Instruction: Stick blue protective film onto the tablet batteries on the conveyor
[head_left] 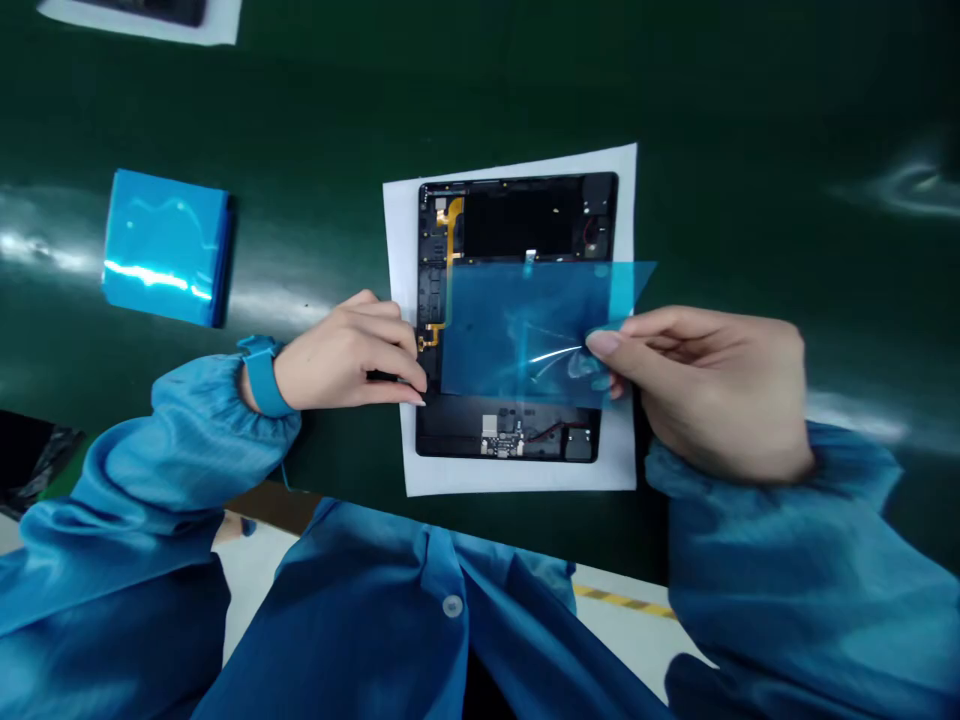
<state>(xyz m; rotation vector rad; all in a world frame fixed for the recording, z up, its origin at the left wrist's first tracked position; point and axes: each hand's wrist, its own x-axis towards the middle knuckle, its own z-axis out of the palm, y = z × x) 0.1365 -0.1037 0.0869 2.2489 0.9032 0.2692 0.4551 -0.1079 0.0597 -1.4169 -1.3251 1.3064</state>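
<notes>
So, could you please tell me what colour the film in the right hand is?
The film is translucent blue, best seen in the head view.

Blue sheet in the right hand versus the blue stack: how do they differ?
The blue sheet is see-through; the blue stack looks opaque. The blue sheet is pinched in the right hand over the open device; the blue stack lies on the table. The blue sheet looks thin; the blue stack, thicker. Both are glossy.

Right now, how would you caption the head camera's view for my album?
Right hand pinching a translucent blue film over an open black device, left hand at the device's left edge.
</notes>
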